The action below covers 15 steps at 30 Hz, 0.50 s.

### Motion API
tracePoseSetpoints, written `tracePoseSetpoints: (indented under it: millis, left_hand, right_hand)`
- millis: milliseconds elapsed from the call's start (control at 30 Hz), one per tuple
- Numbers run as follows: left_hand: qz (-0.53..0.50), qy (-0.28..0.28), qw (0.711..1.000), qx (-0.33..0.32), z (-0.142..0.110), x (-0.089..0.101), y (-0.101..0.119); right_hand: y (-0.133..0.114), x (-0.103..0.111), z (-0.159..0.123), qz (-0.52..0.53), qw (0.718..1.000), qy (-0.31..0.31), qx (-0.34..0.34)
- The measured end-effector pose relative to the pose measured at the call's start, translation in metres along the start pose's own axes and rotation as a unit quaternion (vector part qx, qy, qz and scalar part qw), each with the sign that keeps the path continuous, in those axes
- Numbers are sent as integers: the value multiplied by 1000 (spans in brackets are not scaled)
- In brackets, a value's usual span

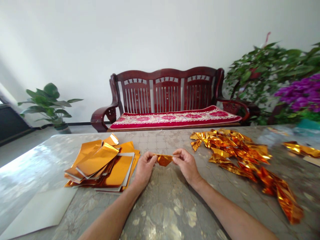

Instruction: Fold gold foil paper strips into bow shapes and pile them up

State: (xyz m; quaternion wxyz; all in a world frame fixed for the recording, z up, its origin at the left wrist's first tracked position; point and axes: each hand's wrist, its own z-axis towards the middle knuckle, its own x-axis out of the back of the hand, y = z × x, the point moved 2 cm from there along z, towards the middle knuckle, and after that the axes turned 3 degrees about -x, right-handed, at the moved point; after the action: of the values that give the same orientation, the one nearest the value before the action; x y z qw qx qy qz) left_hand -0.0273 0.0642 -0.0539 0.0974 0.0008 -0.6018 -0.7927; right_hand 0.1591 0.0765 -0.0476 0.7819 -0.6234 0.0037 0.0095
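Between my hands, just over the middle of the table, is a small folded piece of gold foil paper (164, 160). Its left end is pinched in my left hand (146, 166), and its right end in the fingers of my right hand (187, 165). Left of my left hand lies an untidy stack of gold foil paper sheets (120, 171), some showing white undersides. To the right of my right hand spreads a heap of folded gold foil pieces (237, 150), trailing toward the right front.
The table (160, 206) has a patterned, glossy cover. A pale sheet (42, 210) lies at front left. Clear plastic (272, 135) and another gold piece (302, 149) are at far right. Beyond stand a wooden bench (167, 96), a potted plant (51, 103) and purple flowers (302, 93).
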Motion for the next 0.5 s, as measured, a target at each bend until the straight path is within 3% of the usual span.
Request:
tracePoseSetpoints:
  millis: [267, 500]
  left_hand:
    - [3, -3, 1000, 8, 1, -2, -2]
    - [-27, 5, 999, 28, 0, 1, -5]
  right_hand:
    - [0, 2, -1, -6, 1000, -10, 4]
    - [6, 4, 0, -80, 995, -16, 50]
